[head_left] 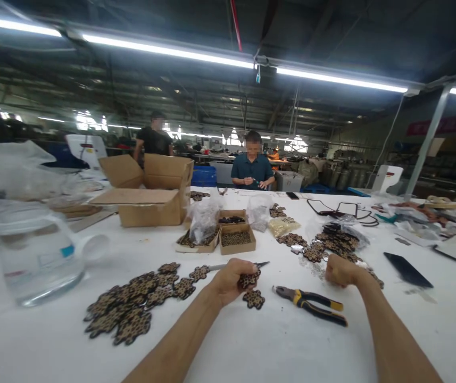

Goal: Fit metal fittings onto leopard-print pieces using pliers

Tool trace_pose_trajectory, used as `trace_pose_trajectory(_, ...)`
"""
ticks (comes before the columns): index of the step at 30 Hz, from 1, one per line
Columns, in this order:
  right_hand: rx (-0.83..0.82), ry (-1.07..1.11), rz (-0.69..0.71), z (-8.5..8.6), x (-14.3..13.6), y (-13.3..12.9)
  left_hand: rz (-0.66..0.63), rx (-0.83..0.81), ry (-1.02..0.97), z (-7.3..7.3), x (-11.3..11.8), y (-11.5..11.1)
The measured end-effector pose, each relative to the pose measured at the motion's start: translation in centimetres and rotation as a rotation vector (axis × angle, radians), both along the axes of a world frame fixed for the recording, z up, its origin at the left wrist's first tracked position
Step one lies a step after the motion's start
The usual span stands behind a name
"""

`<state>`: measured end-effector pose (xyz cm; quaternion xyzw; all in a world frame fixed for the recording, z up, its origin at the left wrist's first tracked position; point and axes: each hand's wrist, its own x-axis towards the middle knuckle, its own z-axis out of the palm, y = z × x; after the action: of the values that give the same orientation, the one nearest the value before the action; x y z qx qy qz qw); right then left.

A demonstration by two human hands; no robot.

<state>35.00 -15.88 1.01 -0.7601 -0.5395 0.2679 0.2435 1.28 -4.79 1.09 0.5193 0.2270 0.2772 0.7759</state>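
My left hand (233, 277) is closed on a flower-shaped leopard-print patch (249, 279), pinched between thumb and fingers. A thin pointed metal tool (216, 267) shows on both sides of that hand; I cannot tell whether it is gripped or lies behind. Just below, another patch (254, 299) lies flat on the white table (251, 346). My right hand (341, 270) is curled closed over the table beside small scattered bits, and its fingers hide whatever is in them. Between the hands lie yellow-and-black pliers (309, 305), jaws toward the left.
Patches are heaped at left (126, 306) and at right (337, 239). Small boxes of metal bits (237, 239) and a large open carton (154, 210) stand farther back. A water jug (36, 260) is at left, a dark phone (408, 269) at right. A co-worker (253, 167) sits opposite.
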Motion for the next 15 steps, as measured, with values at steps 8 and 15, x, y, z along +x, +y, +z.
trace_pose_trajectory(8, 0.268, 0.795, 0.401, 0.8, -11.0, 2.4, -0.066, -0.050, -0.002, -1.1, 0.9, -1.1)
trace_pose_trajectory(15, 0.203, 1.100, 0.433, 0.3, -14.3, 2.4, -0.085, -0.039, -0.016, -0.9, 0.9, -1.5)
